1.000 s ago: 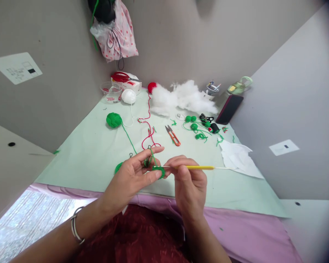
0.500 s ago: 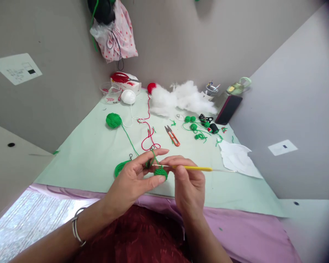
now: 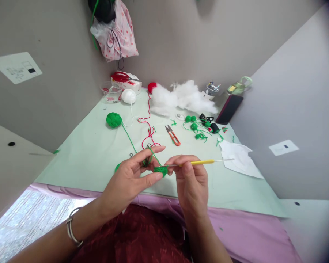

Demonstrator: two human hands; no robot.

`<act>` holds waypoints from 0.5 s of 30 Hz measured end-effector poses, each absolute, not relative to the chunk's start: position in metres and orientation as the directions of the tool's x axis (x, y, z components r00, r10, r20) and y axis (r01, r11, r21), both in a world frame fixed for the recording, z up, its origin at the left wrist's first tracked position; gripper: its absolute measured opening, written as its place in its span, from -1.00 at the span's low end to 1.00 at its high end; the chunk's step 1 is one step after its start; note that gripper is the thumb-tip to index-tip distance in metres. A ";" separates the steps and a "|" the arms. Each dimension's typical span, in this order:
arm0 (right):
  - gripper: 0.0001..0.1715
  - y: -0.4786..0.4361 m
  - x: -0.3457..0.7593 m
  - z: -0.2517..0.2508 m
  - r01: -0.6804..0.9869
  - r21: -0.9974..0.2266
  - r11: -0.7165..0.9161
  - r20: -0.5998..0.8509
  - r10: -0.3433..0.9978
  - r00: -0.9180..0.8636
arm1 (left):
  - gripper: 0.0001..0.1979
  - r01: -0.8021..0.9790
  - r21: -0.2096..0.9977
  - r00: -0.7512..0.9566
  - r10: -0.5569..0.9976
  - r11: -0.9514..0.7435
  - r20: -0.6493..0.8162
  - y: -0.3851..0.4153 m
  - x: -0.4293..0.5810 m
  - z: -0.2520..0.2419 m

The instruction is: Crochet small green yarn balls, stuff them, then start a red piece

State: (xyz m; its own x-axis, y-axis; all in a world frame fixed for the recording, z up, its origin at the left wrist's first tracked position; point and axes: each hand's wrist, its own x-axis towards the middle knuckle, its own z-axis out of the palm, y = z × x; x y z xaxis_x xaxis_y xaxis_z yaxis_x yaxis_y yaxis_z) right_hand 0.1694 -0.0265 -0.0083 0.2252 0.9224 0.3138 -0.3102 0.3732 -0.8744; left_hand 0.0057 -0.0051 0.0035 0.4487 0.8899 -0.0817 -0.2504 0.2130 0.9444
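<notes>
Left hand [image 3: 133, 177] pinches the small green crochet piece [image 3: 160, 170] between thumb and fingers, just above the near part of the tabletop [image 3: 98, 160]. Green yarn [image 3: 128, 138] runs from the yarn ball [image 3: 114, 119] over its raised forefinger. Right hand [image 3: 191, 182] grips the yellow crochet hook [image 3: 199, 162], tip at the piece.

Change over the last half second: the hook's far end has tilted upward and the piece has barely shifted. Judged: a stitch mid-work.

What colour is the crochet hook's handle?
Yellow; the crochet hook shows best in the head view.
</notes>
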 end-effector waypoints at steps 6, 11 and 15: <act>-0.76 -0.030 0.175 -0.010 -0.215 -0.883 0.416 0.387 0.907 0.167 | -0.51 -0.137 0.986 0.416 0.909 0.099 -0.034 -0.006 0.002 0.005; -0.76 -0.036 0.181 -0.007 0.081 -0.840 0.536 0.541 0.836 0.087 | -0.54 -0.040 0.999 0.367 0.930 -0.010 0.024 -0.006 0.003 0.006; -0.72 -0.041 0.183 -0.008 0.376 -0.632 0.678 0.711 0.700 -0.066 | -0.56 0.015 0.998 0.309 0.949 -0.068 0.060 -0.007 0.006 0.007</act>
State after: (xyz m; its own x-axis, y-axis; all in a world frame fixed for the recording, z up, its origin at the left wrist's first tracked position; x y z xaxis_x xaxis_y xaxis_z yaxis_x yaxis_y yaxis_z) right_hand 0.1826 -0.0411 -0.0078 -0.0663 0.6997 0.7114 0.3761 0.6779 -0.6317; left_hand 0.0057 -0.0070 0.0075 0.3088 0.9492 0.0601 0.0149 -0.0680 0.9976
